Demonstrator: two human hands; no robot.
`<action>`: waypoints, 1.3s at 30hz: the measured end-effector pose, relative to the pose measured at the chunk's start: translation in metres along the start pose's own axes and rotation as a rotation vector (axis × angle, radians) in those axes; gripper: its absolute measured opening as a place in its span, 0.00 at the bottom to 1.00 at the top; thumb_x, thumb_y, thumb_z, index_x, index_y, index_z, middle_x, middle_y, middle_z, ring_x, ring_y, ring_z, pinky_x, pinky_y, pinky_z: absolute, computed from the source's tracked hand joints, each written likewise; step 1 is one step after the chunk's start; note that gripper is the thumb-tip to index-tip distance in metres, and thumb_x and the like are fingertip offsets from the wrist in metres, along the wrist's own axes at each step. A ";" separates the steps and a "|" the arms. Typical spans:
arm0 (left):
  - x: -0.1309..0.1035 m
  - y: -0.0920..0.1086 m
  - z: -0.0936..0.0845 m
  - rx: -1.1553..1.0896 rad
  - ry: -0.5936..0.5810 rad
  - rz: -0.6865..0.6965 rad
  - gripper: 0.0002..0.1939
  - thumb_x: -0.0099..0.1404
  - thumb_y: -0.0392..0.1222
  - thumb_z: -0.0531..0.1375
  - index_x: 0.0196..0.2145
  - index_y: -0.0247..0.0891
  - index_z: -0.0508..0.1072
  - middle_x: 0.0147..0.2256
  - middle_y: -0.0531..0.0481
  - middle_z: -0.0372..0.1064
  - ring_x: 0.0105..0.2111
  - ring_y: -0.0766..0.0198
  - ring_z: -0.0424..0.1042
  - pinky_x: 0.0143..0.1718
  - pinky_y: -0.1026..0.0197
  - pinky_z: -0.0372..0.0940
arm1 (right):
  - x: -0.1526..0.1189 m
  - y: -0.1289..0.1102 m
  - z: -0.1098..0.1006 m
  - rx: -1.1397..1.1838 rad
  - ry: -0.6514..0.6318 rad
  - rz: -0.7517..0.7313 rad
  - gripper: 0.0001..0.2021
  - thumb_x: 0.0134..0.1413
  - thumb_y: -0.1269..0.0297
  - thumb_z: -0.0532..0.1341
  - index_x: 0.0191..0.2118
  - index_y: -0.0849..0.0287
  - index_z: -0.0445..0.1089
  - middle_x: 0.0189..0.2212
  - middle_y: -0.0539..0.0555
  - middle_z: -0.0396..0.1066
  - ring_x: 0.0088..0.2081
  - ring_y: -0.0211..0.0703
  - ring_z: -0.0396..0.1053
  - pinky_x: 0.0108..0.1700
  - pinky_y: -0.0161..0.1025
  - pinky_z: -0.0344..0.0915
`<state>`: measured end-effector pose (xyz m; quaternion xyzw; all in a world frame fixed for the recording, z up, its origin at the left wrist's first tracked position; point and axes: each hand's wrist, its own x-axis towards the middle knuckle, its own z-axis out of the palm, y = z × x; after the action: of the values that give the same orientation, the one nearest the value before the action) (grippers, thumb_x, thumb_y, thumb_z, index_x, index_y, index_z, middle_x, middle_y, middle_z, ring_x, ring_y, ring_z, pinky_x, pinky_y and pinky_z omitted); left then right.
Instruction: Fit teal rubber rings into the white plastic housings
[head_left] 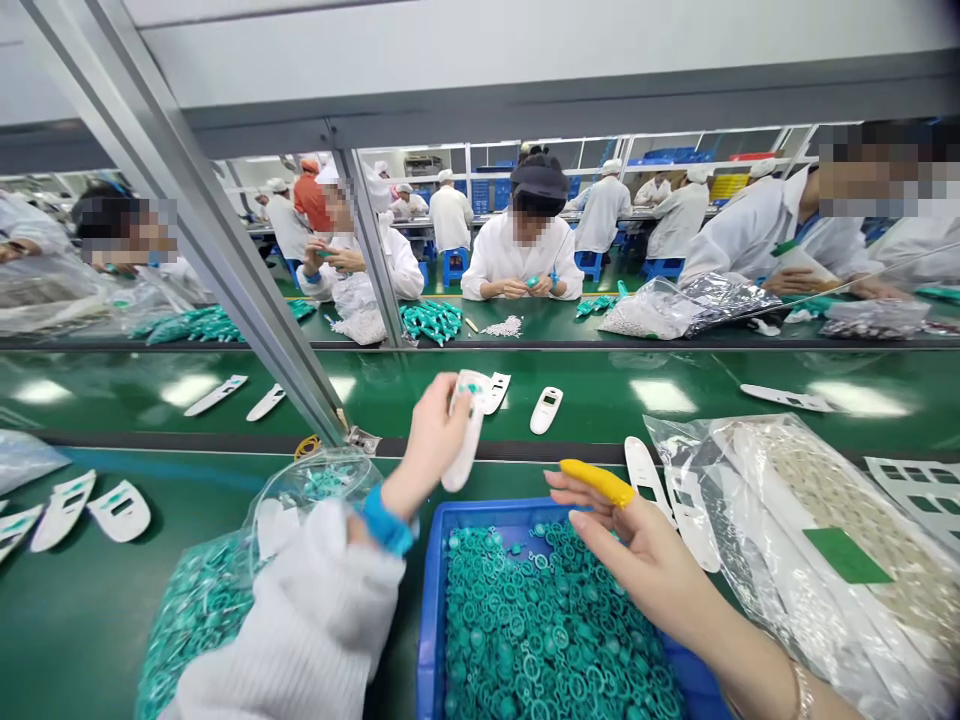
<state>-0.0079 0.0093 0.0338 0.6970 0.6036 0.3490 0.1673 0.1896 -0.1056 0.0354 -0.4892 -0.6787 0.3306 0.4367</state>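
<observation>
My left hand (429, 435), with a blue wristband, grips a white plastic casing (466, 450) that has teal parts near its top. It holds the casing up over the far edge of the bench, just beyond a blue bin (433, 600). Small teal rings and buttons (540, 630) fill most of that bin. Above the bin's right side, my right hand (637, 550) is open with its fingers stretched out and nothing in it. One finger wears a yellow finger cot (598, 482). Other white casings (649, 475) lie beside my right hand, partly hidden by it.
A green conveyor belt (405, 390) crosses ahead, carrying white casings (546, 410). Bags of teal parts (195, 610) stand left, with several casings (120, 512) beyond. A large clear bag (795, 500) lies right. A metal post (225, 270) slants at left. Co-workers (523, 250) sit opposite.
</observation>
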 end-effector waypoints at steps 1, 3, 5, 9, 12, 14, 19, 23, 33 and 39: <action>0.027 -0.010 0.005 0.059 0.003 -0.046 0.12 0.68 0.42 0.46 0.46 0.37 0.63 0.42 0.46 0.67 0.42 0.63 0.68 0.42 0.61 0.62 | -0.001 0.004 -0.001 -0.020 0.004 -0.001 0.15 0.55 0.67 0.56 0.49 0.57 0.66 0.45 0.59 0.73 0.43 0.45 0.73 0.41 0.44 0.73; 0.073 -0.033 0.018 0.128 -0.020 -0.120 0.13 0.68 0.41 0.49 0.46 0.33 0.65 0.43 0.43 0.67 0.43 0.60 0.67 0.43 0.56 0.63 | -0.003 0.013 0.001 -0.066 0.024 -0.023 0.13 0.55 0.67 0.55 0.47 0.58 0.67 0.42 0.58 0.74 0.41 0.44 0.74 0.39 0.42 0.74; 0.102 -0.054 0.033 0.184 -0.062 -0.174 0.14 0.66 0.43 0.53 0.46 0.33 0.66 0.44 0.44 0.66 0.42 0.60 0.68 0.42 0.53 0.65 | -0.005 0.023 0.006 -0.129 0.032 -0.063 0.13 0.55 0.67 0.54 0.45 0.58 0.67 0.39 0.57 0.75 0.38 0.43 0.74 0.36 0.40 0.74; 0.123 -0.088 0.053 0.303 -0.110 -0.251 0.15 0.65 0.44 0.55 0.47 0.35 0.66 0.45 0.44 0.66 0.41 0.61 0.68 0.41 0.53 0.67 | -0.006 0.038 0.014 -0.255 0.002 -0.131 0.12 0.54 0.68 0.54 0.43 0.57 0.69 0.33 0.54 0.76 0.32 0.41 0.74 0.32 0.35 0.73; 0.128 -0.104 0.055 0.400 -0.092 -0.291 0.16 0.65 0.44 0.55 0.48 0.34 0.66 0.46 0.44 0.65 0.42 0.60 0.68 0.42 0.52 0.66 | -0.005 0.040 0.016 -0.288 -0.120 -0.108 0.11 0.55 0.69 0.53 0.41 0.55 0.69 0.33 0.52 0.76 0.33 0.40 0.74 0.32 0.32 0.71; 0.132 -0.107 0.057 0.462 -0.052 -0.286 0.17 0.65 0.44 0.55 0.49 0.35 0.65 0.48 0.43 0.63 0.45 0.58 0.67 0.44 0.49 0.65 | -0.004 0.039 0.017 -0.325 -0.217 -0.070 0.11 0.54 0.70 0.53 0.41 0.54 0.70 0.34 0.52 0.75 0.35 0.41 0.73 0.35 0.33 0.70; 0.137 -0.087 0.090 0.515 -0.086 -0.108 0.19 0.64 0.45 0.55 0.52 0.36 0.63 0.52 0.42 0.60 0.49 0.55 0.64 0.48 0.46 0.62 | 0.000 0.039 0.021 -0.490 -0.442 0.011 0.13 0.52 0.70 0.53 0.40 0.53 0.72 0.35 0.53 0.74 0.36 0.45 0.72 0.39 0.38 0.67; 0.136 -0.067 0.128 0.506 -0.222 -0.049 0.18 0.64 0.45 0.55 0.50 0.35 0.64 0.49 0.43 0.63 0.45 0.57 0.67 0.44 0.49 0.65 | 0.001 0.035 0.022 -0.523 -0.481 0.038 0.13 0.54 0.70 0.52 0.41 0.55 0.72 0.35 0.54 0.73 0.36 0.45 0.71 0.37 0.38 0.65; 0.100 -0.035 0.145 0.439 -0.477 0.284 0.17 0.64 0.44 0.55 0.49 0.35 0.65 0.49 0.43 0.63 0.45 0.58 0.66 0.45 0.49 0.64 | 0.002 0.032 0.022 -0.544 -0.411 0.054 0.13 0.58 0.67 0.51 0.41 0.57 0.72 0.34 0.53 0.73 0.34 0.42 0.70 0.37 0.37 0.64; 0.078 -0.024 0.123 0.412 -0.594 0.426 0.17 0.64 0.45 0.55 0.49 0.34 0.65 0.47 0.44 0.64 0.44 0.58 0.67 0.44 0.50 0.64 | 0.000 0.038 0.027 -0.809 -0.418 -0.015 0.14 0.59 0.69 0.49 0.45 0.59 0.70 0.40 0.54 0.72 0.40 0.43 0.70 0.42 0.37 0.64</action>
<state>0.0615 0.1125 -0.0458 0.8954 0.4289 0.0317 0.1152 0.1793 -0.0947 -0.0088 -0.5382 -0.8305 0.1271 0.0665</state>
